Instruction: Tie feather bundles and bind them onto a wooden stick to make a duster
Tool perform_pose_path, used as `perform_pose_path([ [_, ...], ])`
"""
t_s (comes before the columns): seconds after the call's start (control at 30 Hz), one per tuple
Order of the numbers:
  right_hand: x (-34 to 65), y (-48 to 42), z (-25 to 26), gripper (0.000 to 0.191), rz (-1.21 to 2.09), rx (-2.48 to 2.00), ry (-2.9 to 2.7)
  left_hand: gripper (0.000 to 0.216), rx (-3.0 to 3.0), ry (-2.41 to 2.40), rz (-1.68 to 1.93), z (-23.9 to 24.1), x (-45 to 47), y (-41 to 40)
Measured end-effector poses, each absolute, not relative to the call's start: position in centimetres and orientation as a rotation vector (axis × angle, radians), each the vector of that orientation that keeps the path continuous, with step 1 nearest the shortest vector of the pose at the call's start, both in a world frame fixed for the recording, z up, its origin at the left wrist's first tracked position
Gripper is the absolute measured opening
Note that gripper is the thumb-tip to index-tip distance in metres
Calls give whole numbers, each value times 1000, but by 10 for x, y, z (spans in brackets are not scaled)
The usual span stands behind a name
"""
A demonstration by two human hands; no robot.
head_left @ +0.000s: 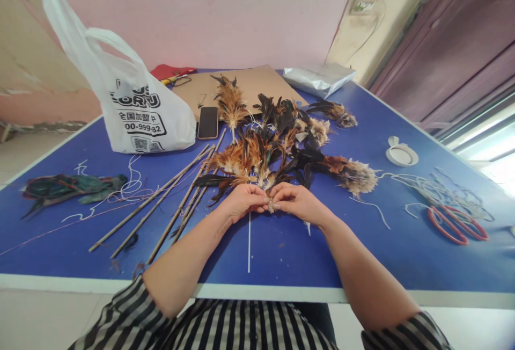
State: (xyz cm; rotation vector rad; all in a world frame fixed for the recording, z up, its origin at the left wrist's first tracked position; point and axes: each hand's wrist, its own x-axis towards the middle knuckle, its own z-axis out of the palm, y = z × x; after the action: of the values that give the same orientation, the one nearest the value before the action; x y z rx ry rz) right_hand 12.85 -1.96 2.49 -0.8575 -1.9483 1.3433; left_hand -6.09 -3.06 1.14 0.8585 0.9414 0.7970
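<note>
My left hand and my right hand meet near the middle of the table's front half. Both pinch the pale quill end of a small feather between thumbs and fingertips. Just beyond my fingers spreads a pile of orange-brown and black feathers. To the right of my right hand lies a feather bundle with a fluffy grey-brown end. A thin white stick lies on the table below my left hand. My fingers partly hide the held feather.
Several bamboo sticks, a white plastic bag and a phone are on the left. Cardboard and a silver pouch lie behind. White tape, tangled string and red-handled scissors are right.
</note>
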Motion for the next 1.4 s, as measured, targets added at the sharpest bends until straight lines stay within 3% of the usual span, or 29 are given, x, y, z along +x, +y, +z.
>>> perform_pose_path([
  [0.53,129,-20,28,19,1340,-840,-2039,26,945,889,761,13,-63,-32],
  [0.8,125,-23,24,17,1544,-1080,-1751,4,1503,1021,920,21,-59,-37],
  [1.03,124,-21,21,14,1547,-1107,-1703,12,1975,1031,1016,31,-56,-43],
  [1.4,127,-18,20,14,1573,-1081,-1693,10,2118,1038,1096,30,-56,-44],
])
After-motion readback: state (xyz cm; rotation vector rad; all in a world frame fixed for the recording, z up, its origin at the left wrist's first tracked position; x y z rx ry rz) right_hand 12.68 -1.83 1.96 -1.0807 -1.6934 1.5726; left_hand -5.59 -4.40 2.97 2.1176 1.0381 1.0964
